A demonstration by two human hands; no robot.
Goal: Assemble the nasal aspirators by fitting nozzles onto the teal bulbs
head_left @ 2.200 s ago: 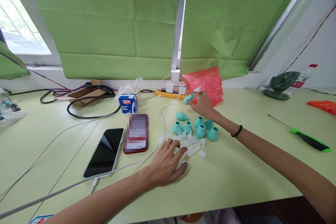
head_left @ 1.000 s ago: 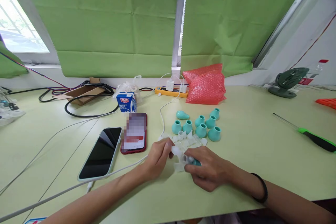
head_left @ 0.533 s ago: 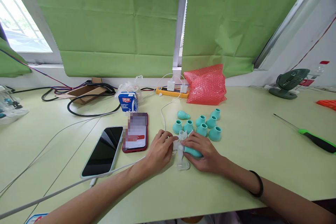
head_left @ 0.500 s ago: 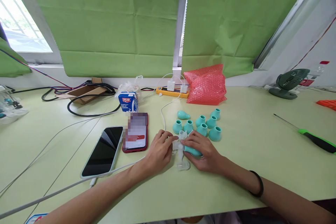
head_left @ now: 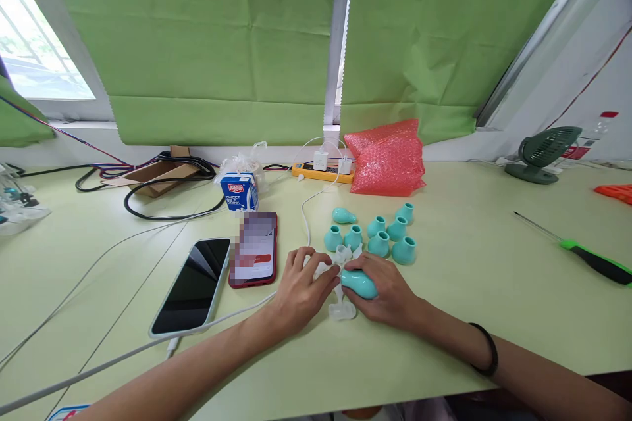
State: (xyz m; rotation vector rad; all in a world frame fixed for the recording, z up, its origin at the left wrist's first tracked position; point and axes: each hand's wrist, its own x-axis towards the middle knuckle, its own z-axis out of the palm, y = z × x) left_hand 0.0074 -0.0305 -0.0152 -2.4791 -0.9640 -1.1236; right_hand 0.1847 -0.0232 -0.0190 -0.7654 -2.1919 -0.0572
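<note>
A glossy teal bulb-shaped piece (head_left: 359,283) lies in my right hand (head_left: 382,286), fingers and thumb wrapped round it. At the bulb's narrow left end, my left hand (head_left: 307,283) has its thumb and fingertips pressed together over a translucent branched plastic part (head_left: 342,311). Fingers hide the middle of that part, so I cannot tell how it joins the bulb. Just beyond my hands stand several teal vase-shaped pieces (head_left: 378,244) with open tops. Another teal bulb (head_left: 343,215) rests on its side behind them.
Left of my hands lie a red-cased phone (head_left: 253,250) and a dark-screened phone (head_left: 191,286), with a white cable (head_left: 237,312) crossing under my left arm. A blue milk carton (head_left: 239,191), orange power strip (head_left: 316,173) and red bubble-wrap bag (head_left: 388,158) stand behind. A screwdriver (head_left: 592,260) lies right.
My right hand has turned so more of the teal bulb shows. My left fingers have drawn in to the bulb's left end, over the translucent part.
</note>
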